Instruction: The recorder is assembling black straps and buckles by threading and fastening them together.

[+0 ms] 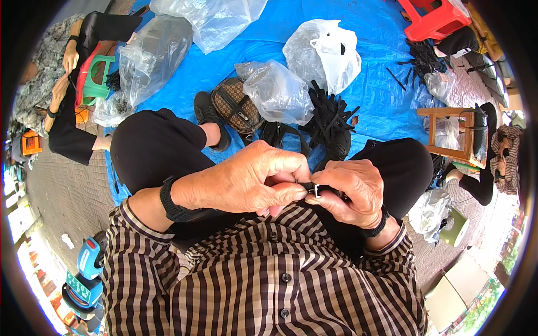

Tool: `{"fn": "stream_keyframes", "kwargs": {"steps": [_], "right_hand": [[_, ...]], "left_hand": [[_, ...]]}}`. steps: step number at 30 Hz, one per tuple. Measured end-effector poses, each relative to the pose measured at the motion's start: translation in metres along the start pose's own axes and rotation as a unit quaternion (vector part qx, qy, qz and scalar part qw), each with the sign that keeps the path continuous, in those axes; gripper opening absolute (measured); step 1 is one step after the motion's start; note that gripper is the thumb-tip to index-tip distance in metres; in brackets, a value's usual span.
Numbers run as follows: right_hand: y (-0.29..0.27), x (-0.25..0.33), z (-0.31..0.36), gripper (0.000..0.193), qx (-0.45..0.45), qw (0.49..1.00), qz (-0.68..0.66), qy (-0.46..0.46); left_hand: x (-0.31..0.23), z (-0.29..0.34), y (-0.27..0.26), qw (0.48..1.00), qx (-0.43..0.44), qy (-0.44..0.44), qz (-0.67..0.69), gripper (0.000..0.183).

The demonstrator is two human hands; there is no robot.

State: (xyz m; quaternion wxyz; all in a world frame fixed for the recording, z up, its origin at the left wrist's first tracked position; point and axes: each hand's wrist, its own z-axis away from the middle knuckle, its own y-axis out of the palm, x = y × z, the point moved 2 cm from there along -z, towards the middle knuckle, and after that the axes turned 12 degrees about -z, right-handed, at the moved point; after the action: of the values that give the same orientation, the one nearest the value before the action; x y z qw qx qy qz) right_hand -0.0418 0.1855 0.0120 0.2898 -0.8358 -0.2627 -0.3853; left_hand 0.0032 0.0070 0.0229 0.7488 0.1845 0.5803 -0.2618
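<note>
Right up close it's the checked shirt, its sleeves running out to two busy hands just above the lap. The left hand comes in with thumb and forefinger closed in a tight pinch, and there it is between the tips: a small black strap, its full shape covered by the fingers. Over on the other side, the right hand is pinched just as narrow, thumb under and forefinger over, gripping the pale clip at the strap's end; the two sets of fingertips are almost meeting. A dark wristband on each arm, on the left and on the right. Beyond the hands, the knees in black trousers spread wide, and past them a dark shoe sits just beside a brown patterned bag. A clear plastic bag leans in next to that, and close by on its right, a loose heap of black strips! Further out, a white plastic bag lies on the blue sheet. Away to the left, a seated person's hands are near a green stool; on the right stands a wooden stool, and at the far upper right, a red stool.
</note>
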Motion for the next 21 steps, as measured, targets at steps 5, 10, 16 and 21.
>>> {"fn": "stream_keyframes", "kwargs": {"steps": [5, 10, 16, 21], "right_hand": [[-0.0018, 0.0, 0.0012, 0.03, 0.007, 0.998, -0.043, 0.041], [0.0009, -0.0007, -0.0019, 0.03, -0.004, 0.999, -0.035, 0.023], [0.0019, -0.0021, 0.0007, 0.032, 0.014, 0.999, -0.038, 0.007], [0.0003, -0.0009, -0.0019, 0.03, 0.004, 0.999, -0.035, 0.016]], "left_hand": [[0.0015, 0.0006, 0.0033, 0.995, -0.026, 0.066, -0.065, 0.006], [0.0001, 0.0018, 0.0017, 0.995, -0.04, 0.072, -0.059, 0.008], [-0.0007, 0.0024, -0.0002, 0.999, -0.026, 0.019, -0.017, 0.009], [0.0031, 0.0025, -0.0016, 0.994, 0.0, -0.042, 0.103, 0.013]]}}
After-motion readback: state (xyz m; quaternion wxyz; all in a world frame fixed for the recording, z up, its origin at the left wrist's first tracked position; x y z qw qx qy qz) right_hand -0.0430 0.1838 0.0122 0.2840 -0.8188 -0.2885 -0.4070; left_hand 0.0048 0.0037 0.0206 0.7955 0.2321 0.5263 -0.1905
